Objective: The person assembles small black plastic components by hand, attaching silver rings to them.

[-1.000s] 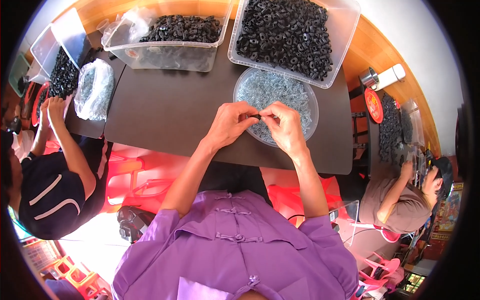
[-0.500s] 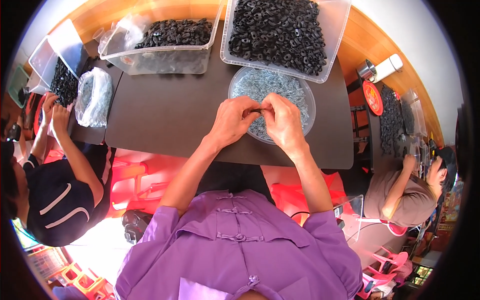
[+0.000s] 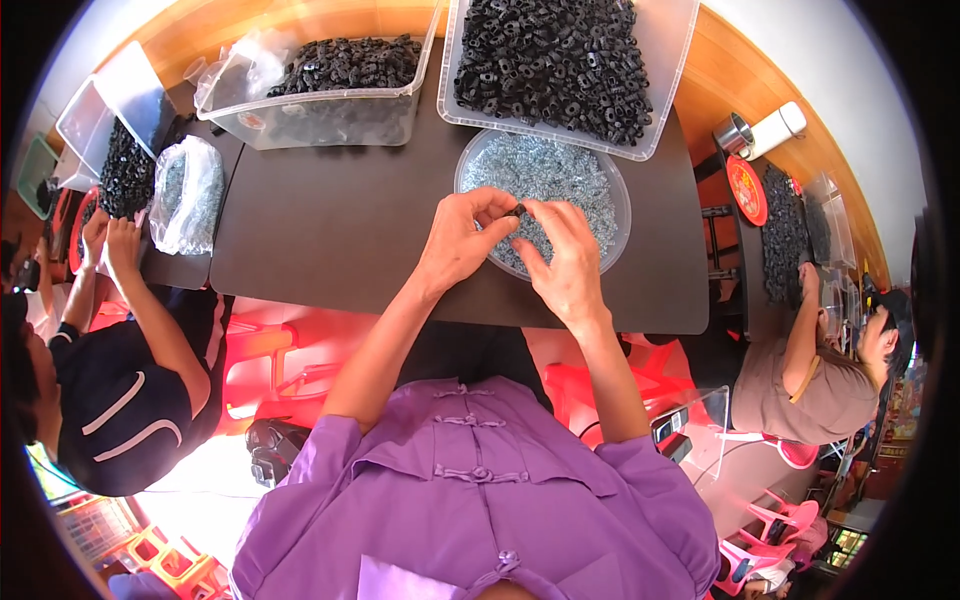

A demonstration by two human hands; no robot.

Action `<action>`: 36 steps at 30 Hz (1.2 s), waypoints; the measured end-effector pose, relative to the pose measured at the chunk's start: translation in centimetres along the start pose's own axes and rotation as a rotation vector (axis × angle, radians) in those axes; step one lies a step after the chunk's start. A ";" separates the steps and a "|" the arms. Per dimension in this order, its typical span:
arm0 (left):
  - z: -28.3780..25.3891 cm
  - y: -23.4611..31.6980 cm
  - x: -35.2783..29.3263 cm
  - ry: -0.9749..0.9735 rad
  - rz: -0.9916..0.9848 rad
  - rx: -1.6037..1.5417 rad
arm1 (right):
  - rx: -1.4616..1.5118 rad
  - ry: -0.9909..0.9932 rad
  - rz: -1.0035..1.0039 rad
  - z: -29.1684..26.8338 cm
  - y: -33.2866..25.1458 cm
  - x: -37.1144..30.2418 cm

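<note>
Over a round clear tub (image 3: 622,222) full of small silvery pieces that look like metal springs, my two hands come together. My left hand (image 3: 462,238) pinches a small black plastic piece (image 3: 517,211), which resembles a cord lock, between thumb and fingers. Close against it, my right hand (image 3: 568,262) has its thumb spread away from the forefinger, whose tip is at the piece. Whether that fingertip touches it, I cannot tell. Behind the tub, a large clear bin (image 3: 672,85) holds a heap of similar black pieces (image 3: 550,70), its near edge overhanging the tub's rim.
Another clear bin (image 3: 330,122) with black pieces stands far left on the dark table (image 3: 320,220). Beside it lies a plastic bag (image 3: 188,195) of silvery pieces. Co-workers sit at tables on the left (image 3: 130,390) and right (image 3: 800,390). A white flask (image 3: 778,132) stands far right.
My right hand's thumb and forefinger have parted from their pinch at the black piece. My left hand keeps hold of it. The right co-worker's arm has reached farther forward.
</note>
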State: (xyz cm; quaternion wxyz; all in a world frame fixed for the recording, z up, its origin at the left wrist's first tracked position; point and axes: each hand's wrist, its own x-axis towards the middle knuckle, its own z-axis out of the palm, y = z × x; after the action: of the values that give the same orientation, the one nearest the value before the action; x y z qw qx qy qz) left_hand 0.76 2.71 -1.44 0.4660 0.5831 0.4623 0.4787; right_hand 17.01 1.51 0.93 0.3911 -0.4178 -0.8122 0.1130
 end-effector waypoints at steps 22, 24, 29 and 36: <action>0.8 0.5 -1.2 -0.016 -0.184 -0.261 | -0.318 0.070 -0.187 0.4 0.0 -0.4; 0.8 0.5 -1.2 -0.003 -0.176 -0.224 | -0.336 0.068 -0.212 0.4 -0.1 -0.4; 1.1 -0.3 -1.3 -0.032 -0.124 -0.181 | -0.266 0.029 -0.224 0.5 -0.2 -0.6; 0.2 1.2 -0.9 0.058 -0.104 -0.119 | -0.284 0.060 -0.133 0.3 -0.4 -0.6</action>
State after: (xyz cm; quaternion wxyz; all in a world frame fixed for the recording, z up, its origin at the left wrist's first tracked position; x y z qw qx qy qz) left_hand 1.01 1.66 -0.41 0.5103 0.5156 0.4760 0.4972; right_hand 16.76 0.89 0.63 0.3588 -0.4174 -0.8338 -0.0417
